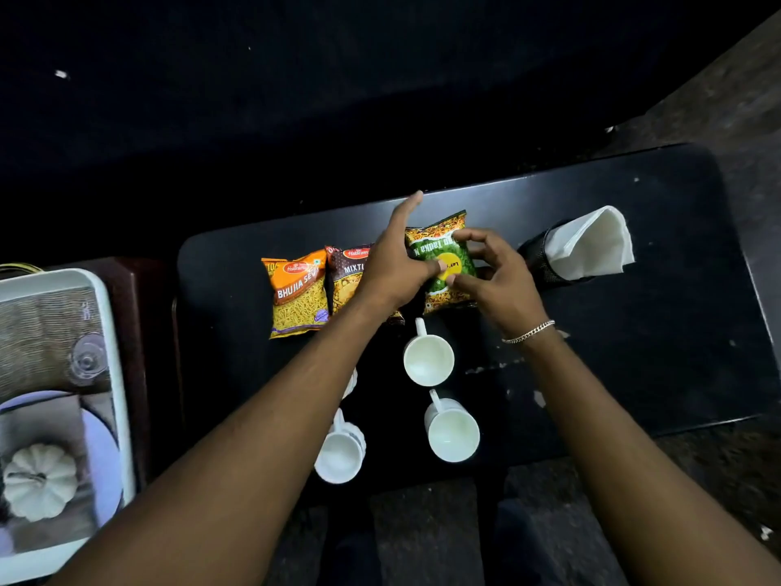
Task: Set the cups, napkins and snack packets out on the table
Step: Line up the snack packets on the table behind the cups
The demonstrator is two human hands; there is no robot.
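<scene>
Three snack packets lie in a row on the black table (634,332): an orange packet (298,296), a brown mixture packet (346,281) partly under my left arm, and a green packet (443,251). My left hand (395,264) rests on the green packet's left edge, thumb on its yellow circle, fingers spread. My right hand (494,277) pinches its right side. White cups stand nearer me: one (428,359), one (452,431), one (340,452), and another (350,380) mostly hidden by my left arm. White napkins (591,247) stick out of a black holder (536,255).
A white tray (114,374) stands at the left on a brown stand, holding a glass (86,359), a plate (101,450) and a small white pumpkin (40,480). The table's right half is bare. Dark floor lies beyond the table's far edge.
</scene>
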